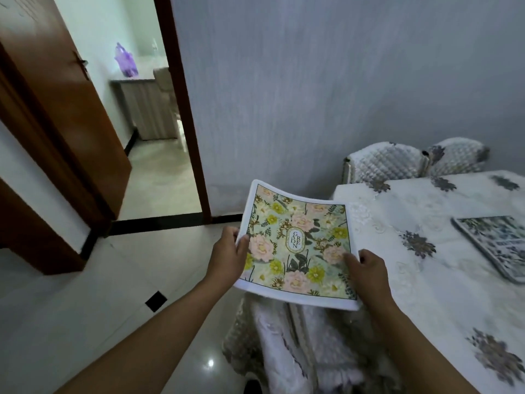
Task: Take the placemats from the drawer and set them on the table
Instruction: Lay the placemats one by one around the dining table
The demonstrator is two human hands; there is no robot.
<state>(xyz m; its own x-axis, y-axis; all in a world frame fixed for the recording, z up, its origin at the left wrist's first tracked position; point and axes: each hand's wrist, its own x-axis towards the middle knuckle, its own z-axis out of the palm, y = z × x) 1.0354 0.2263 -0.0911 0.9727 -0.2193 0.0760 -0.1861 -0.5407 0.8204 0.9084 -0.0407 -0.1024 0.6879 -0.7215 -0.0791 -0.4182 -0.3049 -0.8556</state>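
Note:
A floral placemat [298,243] with a white border and pink and yellow flowers hangs in the air just left of the table [397,280]. My left hand [227,255] pinches its left edge, thumb on top. My right hand [366,268] grips its right edge near the lower corner. The mat bows slightly between them, its far corner over the table's edge. A second placemat [494,245], in blue-grey tones, lies flat on the table at the right. No drawer is in view.
A white embroidered cloth with grey flowers covers the table. A covered chair [284,345] stands below the held mat, and two quilted chair backs [386,163] stand at the table's far side. An open doorway [159,155] with a brown door lies to the left.

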